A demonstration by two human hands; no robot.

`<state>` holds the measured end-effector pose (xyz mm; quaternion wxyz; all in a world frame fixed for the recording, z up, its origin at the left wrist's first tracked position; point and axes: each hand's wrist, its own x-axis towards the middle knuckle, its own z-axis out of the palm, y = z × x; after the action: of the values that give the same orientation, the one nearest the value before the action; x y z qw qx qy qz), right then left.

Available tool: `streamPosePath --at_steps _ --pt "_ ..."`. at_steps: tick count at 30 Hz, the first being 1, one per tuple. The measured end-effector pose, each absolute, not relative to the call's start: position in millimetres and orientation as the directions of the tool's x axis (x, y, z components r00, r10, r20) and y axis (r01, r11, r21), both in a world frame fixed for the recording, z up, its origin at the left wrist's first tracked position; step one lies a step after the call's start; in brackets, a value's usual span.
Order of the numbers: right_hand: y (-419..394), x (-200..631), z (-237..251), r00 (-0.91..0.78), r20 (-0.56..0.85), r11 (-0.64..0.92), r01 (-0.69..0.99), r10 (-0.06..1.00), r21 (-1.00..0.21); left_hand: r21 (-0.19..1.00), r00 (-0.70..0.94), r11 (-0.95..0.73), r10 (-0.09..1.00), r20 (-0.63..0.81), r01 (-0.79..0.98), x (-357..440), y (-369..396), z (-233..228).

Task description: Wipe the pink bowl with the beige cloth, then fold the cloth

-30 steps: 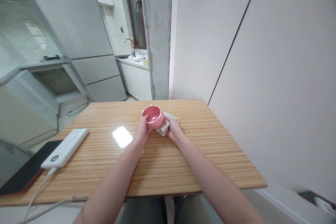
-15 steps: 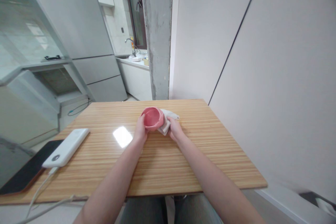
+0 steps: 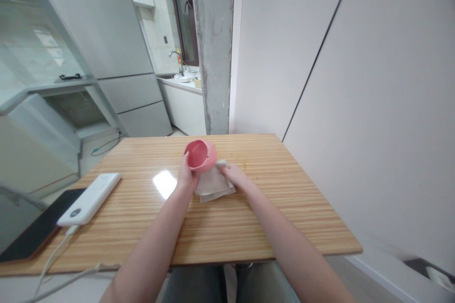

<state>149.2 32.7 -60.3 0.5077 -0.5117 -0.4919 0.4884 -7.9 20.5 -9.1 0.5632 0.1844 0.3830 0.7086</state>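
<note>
A pink bowl [image 3: 209,155], tilted with its hollow side facing left and toward me, is held above the far middle of the table. My left hand [image 3: 185,174] grips its left rim, thumb at the edge. A pale cloth [image 3: 215,184] hangs just below and to the right of the bowl, spread partly open. My right hand [image 3: 232,175] is closed on the cloth's upper right corner, close to the bowl's lower right side. Whether the cloth presses on the bowl I cannot tell.
The wooden table [image 3: 284,218] fills the foreground. At its left lie a white power bank [image 3: 90,199] with a cable [image 3: 53,258] and a dark flat mat [image 3: 31,232]. A fridge [image 3: 103,33], a sink counter [image 3: 181,99] and a concrete pillar [image 3: 215,47] stand beyond.
The bowl has moved left and slightly up, turning further to the left. The cloth has come down from the bowl's right side and now hangs spread below it.
</note>
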Motion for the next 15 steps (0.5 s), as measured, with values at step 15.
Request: streamPosePath --at_steps 15 --pt "42 168 -33 0.232 0.136 0.161 -0.095 0.963 -0.982 0.984 0.193 0.035 0.981 -0.001 -0.175 12 9 -16"
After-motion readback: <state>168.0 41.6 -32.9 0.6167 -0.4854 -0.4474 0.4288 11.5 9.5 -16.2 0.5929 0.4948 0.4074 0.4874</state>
